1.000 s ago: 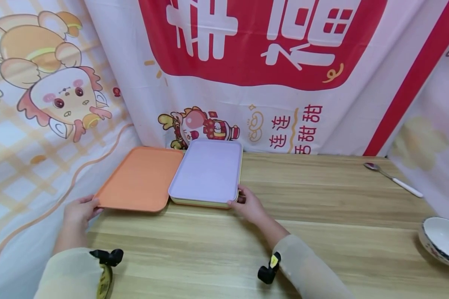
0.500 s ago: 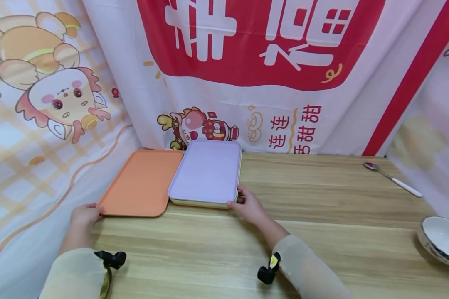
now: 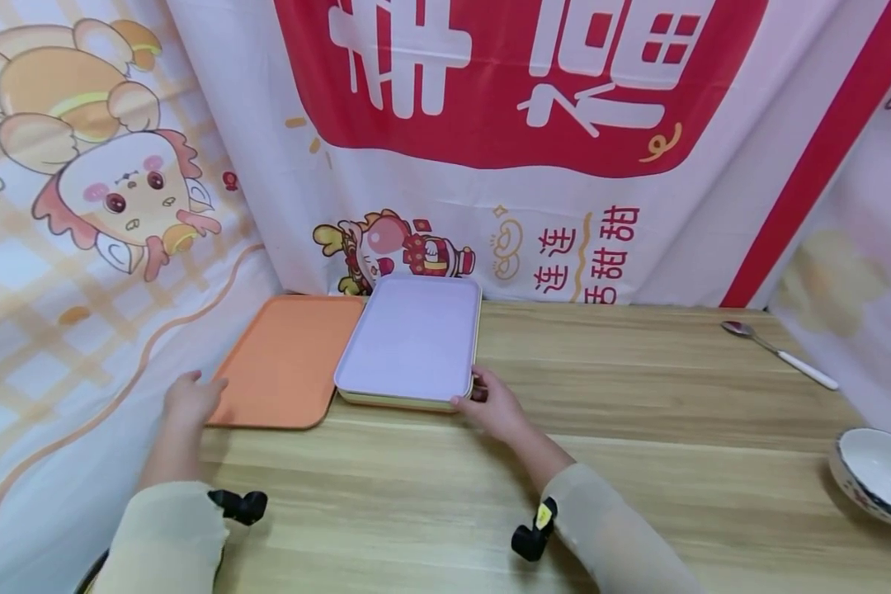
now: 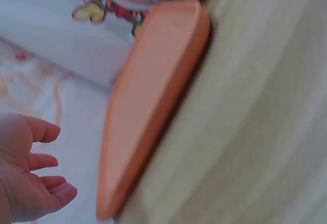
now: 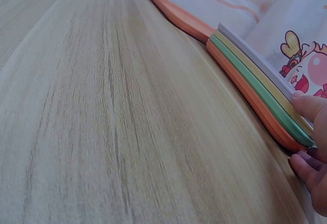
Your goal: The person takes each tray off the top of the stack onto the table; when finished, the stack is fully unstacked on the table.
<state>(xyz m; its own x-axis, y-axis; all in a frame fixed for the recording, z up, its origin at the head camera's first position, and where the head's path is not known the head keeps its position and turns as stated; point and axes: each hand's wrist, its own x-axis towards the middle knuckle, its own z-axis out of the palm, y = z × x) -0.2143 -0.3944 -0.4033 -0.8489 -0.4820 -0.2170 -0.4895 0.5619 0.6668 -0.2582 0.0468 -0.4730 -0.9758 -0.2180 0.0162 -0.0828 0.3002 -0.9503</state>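
Observation:
A single orange tray lies flat on the table at the back left. Over its near left corner hovers my left hand, fingers loosely spread; the left wrist view shows that hand apart from the tray and holding nothing. Against the orange tray's right side stands a stack of trays, light purple on top. From the right wrist view, yellow, green and orange layers show beneath the purple one. My right hand grips the stack's near right corner, thumb at the top edge and fingers lower down.
A spoon with a white handle lies at the back right of the wooden table. Near the right edge sits a white patterned bowl. Printed cloths hang along the left, back and right sides.
The left hand lowered the near edge of the orange tray onto the table, let go and moved slightly up and to the right. My right hand kept its grip on the stack.

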